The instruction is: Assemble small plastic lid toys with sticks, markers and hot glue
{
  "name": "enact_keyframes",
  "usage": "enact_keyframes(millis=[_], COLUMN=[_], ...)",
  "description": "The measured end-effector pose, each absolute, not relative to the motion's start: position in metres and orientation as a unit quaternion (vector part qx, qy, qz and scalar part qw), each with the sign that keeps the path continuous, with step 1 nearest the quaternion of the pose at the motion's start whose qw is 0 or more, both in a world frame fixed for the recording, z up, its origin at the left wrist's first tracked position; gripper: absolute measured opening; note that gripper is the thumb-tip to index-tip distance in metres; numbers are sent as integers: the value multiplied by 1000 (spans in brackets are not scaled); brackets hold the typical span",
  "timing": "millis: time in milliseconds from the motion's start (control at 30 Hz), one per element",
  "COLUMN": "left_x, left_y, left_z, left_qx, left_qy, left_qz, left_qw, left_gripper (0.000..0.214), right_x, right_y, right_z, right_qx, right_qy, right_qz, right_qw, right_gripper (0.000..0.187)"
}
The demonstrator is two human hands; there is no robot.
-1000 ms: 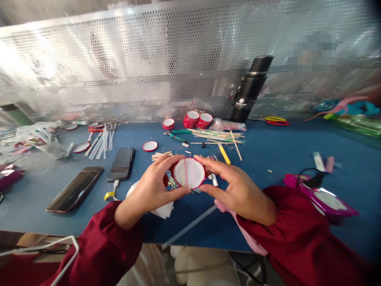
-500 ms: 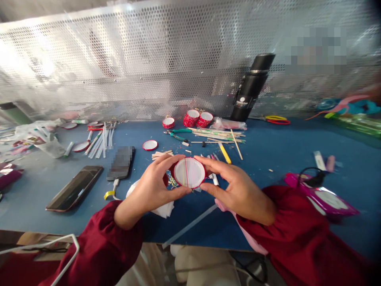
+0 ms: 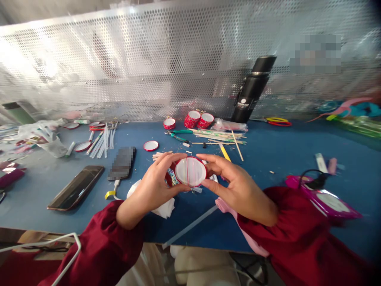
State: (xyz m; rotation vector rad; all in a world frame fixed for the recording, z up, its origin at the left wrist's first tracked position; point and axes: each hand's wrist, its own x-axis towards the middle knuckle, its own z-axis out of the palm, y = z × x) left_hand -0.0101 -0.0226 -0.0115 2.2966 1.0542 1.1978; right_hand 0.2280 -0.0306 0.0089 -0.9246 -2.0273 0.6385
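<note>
white glare upper left, smeared edges, dark lower right

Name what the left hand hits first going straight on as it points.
The red-rimmed disc in its own grip. Past that, probably the right hand on the disc's far side, though depth is unclear.
</note>
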Motion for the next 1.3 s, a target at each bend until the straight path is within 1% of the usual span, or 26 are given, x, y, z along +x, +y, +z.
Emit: enact_keyframes(millis=[133,200,267,333,367,400,533,667,800,900,933,1000,1100,1200,1233,1300], left_x=[-10,-9,-10,-10,-10,-10,-10,-10,-11,-11,-11,-11,-10,-7,-6,-4], left_y=[-23,-23,-23,-22,-22,-22,-22,-22,-22,-22,-21,-19,-16,-16,-16,-17], left_z=[-13,-12,-9,-7,-6,-5,-3,-2,-3,-6,-7,-9,-12,-12,-12,-12], left_qx=[789,785,788,793,795,798,810,813,815,802,788,740,666,635,634,635], left_qy=[349,318,292,282,280,281,284,292,293,317,340,396,434,422,416,406], left_qz=[451,464,481,500,508,513,507,499,495,495,498,516,534,514,503,483], left_qw=[230,258,249,204,176,148,77,63,70,107,126,174,288,394,415,446], left_gripper=[77,66,42,21,14,11,17,14,10,3,6,14,26,40,41,42], right_x=[226,227,227,228,228,228,227,227,226,226,226,226,227,227,227,226], right_y=[-31,-31,-31,-31,-31,-32,-32,-33,-33,-34,-34,-35,-34,-32,-31,-29], right_z=[6,4,4,5,5,5,5,4,3,4,4,4,4,2,2,0], right_qx=[-394,-392,-372,-339,-323,-312,-311,-317,-315,-326,-335,-356,-356,-323,-317,-321], right_qy=[-794,-797,-804,-814,-818,-822,-830,-831,-831,-826,-821,-806,-807,-849,-862,-872], right_qz=[209,173,138,108,96,84,55,46,43,35,31,27,33,29,28,27], right_qw=[412,426,443,460,465,468,461,454,455,458,461,472,470,416,394,368], right_gripper=[18,10,10,12,14,15,19,19,19,18,18,28,47,65,67,65])
